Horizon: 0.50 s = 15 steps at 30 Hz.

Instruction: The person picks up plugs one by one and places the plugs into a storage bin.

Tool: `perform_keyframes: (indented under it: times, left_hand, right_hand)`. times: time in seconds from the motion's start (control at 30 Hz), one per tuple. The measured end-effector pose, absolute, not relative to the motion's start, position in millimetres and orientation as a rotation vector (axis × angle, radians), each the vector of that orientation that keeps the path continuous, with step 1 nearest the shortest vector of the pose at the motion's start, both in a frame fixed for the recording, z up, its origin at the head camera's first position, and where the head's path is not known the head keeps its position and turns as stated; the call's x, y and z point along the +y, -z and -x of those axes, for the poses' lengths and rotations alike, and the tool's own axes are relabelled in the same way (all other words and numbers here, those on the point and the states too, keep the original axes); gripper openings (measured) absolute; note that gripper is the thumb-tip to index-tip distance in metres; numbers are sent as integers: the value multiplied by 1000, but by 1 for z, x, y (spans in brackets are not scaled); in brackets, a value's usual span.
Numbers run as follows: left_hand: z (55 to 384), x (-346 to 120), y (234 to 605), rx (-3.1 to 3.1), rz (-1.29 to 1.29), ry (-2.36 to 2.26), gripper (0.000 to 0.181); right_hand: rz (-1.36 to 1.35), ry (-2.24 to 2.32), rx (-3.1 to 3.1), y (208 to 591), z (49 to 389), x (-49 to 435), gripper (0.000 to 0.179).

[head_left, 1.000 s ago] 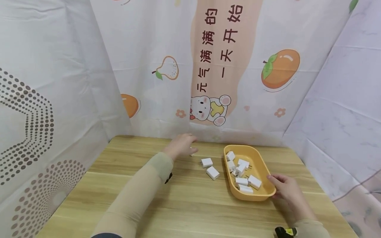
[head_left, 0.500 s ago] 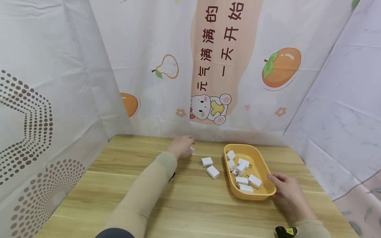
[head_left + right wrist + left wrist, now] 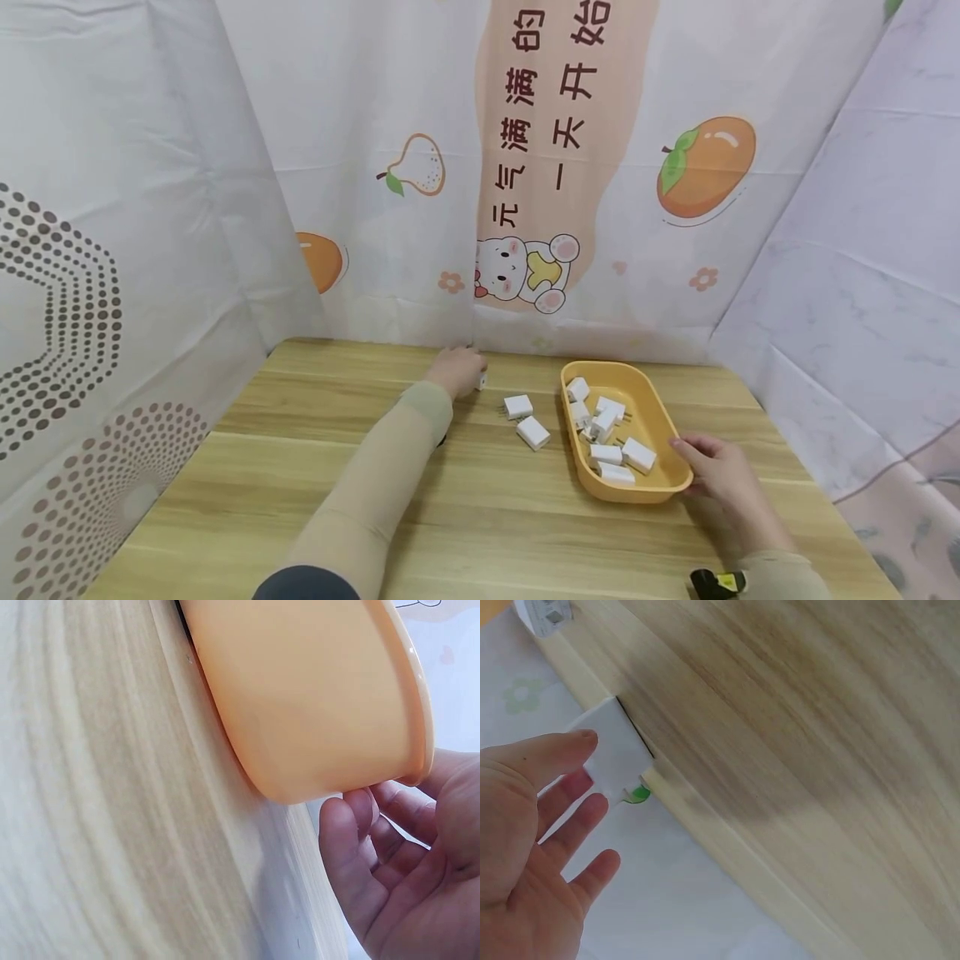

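At the far side of the table, my left hand [image 3: 454,371] pinches a white charger plug [image 3: 621,750] between thumb and fingers; in the left wrist view the plug stands on the wood, its other fingers spread loosely. Two more white charger plugs, one [image 3: 518,407] with prongs showing and one [image 3: 533,433] nearer, lie between that hand and a yellow-orange plastic basket [image 3: 630,494]. Several charger plugs [image 3: 638,455] lie jumbled inside the basket. My right hand [image 3: 720,475] holds the basket's near right corner, thumb over the rim and fingers below it in the right wrist view.
A wooden table [image 3: 465,542] carries everything. Printed cloth [image 3: 420,250] hangs along its back edge, and pale cloth walls [image 3: 150,250] stand on the left and right sides. A strapped wrist device [image 3: 717,583] sits at my right cuff.
My left hand has come down around the charger plug at the back and now grips it. My right hand and the basket have stayed put; the head view has shifted slightly.
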State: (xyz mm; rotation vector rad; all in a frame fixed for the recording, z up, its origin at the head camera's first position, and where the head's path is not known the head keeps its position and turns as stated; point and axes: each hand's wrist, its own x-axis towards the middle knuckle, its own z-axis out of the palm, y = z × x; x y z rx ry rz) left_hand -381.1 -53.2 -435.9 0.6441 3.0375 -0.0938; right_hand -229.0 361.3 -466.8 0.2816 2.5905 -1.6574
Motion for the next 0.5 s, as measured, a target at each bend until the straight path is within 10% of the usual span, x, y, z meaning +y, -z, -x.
perform_keyframes:
  times: [0.5]
  left_hand:
    - [380,-56,442,3057,-547,193,12]
  right_hand:
    - [-281,1655,2582,467,229,362,63]
